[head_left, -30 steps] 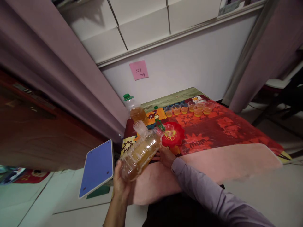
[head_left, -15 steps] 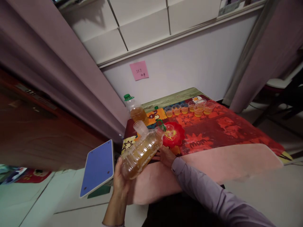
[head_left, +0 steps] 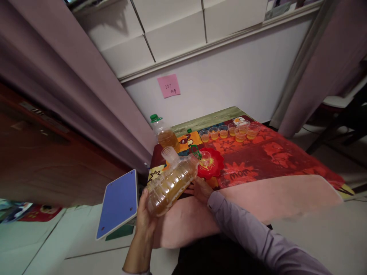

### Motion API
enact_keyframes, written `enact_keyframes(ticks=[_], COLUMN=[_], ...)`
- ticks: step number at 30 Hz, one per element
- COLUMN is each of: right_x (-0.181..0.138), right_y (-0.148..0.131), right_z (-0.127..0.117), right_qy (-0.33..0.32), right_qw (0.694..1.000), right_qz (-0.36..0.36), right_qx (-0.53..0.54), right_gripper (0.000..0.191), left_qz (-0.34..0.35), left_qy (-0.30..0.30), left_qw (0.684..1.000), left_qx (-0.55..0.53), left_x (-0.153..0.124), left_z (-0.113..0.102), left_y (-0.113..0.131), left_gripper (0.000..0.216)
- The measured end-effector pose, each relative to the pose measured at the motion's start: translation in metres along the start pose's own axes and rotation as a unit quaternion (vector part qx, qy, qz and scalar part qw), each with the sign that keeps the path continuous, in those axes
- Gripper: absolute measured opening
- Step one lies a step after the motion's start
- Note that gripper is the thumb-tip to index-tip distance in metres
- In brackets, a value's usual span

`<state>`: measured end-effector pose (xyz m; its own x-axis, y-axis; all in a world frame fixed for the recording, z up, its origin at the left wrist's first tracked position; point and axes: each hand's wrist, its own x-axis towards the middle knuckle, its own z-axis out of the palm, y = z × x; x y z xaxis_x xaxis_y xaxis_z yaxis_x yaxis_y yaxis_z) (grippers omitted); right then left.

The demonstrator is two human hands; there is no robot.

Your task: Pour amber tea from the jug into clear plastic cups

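Note:
A large clear plastic bottle [head_left: 173, 183] of amber liquid lies tilted over the near left of the table, its neck toward a clear plastic cup [head_left: 205, 157]. That cup stands on a red scalloped plate [head_left: 218, 168]. My left hand [head_left: 146, 214] grips the bottle's base end. Under the shoulder, my right hand [head_left: 201, 189] supports the bottle; its fingers are partly hidden. A green ring handle [head_left: 195, 151] hangs at the neck. Behind the bottle is a stack of clear cups [head_left: 169, 155].
A second bottle [head_left: 168, 137] with a green cap stands at the back left. Near a loose green cap [head_left: 189, 130], several cups [head_left: 241, 133] holding amber liquid line the back. A blue board [head_left: 118, 204] stands left of the table.
The bottle's base end has risen very slightly, and the liquid in it has shifted toward the neck. Both hands stay in nearly the same place.

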<state>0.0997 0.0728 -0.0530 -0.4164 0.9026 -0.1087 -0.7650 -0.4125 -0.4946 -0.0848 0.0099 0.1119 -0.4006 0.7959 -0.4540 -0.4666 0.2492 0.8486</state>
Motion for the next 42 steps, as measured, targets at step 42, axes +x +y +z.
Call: enact_keyframes(ticks=[42], right_x=[0.0003], right_y=[-0.0003], right_z=[-0.0014], right_qy=[0.02], right_qw=[1.0], right_qz=[-0.002], right_qx=[0.004], right_gripper=[0.051], left_qz=[-0.016], left_qy=[-0.041], left_qw=[0.999], left_qx=[-0.017], left_x=[0.0049], left_z=[-0.0014], left_y=[0.0032], left_gripper=[0.055])
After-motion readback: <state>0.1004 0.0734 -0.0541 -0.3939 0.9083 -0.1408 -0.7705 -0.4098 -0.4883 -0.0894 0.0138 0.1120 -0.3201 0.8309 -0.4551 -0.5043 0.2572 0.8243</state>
